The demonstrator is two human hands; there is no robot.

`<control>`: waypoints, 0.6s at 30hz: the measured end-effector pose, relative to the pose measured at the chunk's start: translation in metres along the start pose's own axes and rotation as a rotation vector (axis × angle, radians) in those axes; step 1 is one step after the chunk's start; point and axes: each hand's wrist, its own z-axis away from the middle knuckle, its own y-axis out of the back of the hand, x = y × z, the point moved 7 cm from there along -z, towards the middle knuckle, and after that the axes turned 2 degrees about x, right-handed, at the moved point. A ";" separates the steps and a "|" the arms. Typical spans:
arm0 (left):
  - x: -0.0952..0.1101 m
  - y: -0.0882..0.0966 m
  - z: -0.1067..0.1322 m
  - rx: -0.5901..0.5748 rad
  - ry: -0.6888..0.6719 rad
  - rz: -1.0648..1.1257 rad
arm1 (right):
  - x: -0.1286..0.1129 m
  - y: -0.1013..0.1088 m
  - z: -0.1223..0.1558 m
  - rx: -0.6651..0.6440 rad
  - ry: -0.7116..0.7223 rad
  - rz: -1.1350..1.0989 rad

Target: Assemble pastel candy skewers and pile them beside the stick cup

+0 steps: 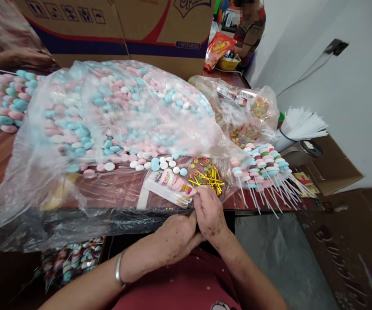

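My left hand [175, 237], with a silver bangle on its wrist, is closed at the table's front edge. My right hand [211, 213] meets it there, its fingers pinched together; what either one holds is hidden between them. Just beyond my right fingers lie printed clear plastic sleeves [173, 183]. Gold twist ties [215, 178] and small fruit-coloured candy rings [195, 163] are scattered next to them. Behind, a large clear plastic bag [205, 144] spills pink, blue and white candies [141, 163] onto the table.
Candy skewers [265, 165] with white sticks lie at the right; more skewers [8, 103] are stacked at the left. A cup of white sticks [286, 133] and a bag of ring candies [250, 114] stand behind. A cardboard box [124, 30] blocks the back. Two other people are nearby.
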 end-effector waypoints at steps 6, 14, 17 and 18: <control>0.026 0.073 0.019 0.233 -0.210 0.037 | -0.019 -0.011 0.007 -0.162 0.317 0.127; -0.019 0.051 0.006 -0.273 0.001 0.467 | -0.058 0.003 0.012 -0.137 0.635 0.160; -0.021 0.050 0.008 -0.344 0.040 0.642 | -0.060 0.004 0.016 -0.183 0.653 0.210; -0.021 0.051 0.007 -0.333 0.024 0.645 | -0.059 0.003 0.017 -0.200 0.646 0.231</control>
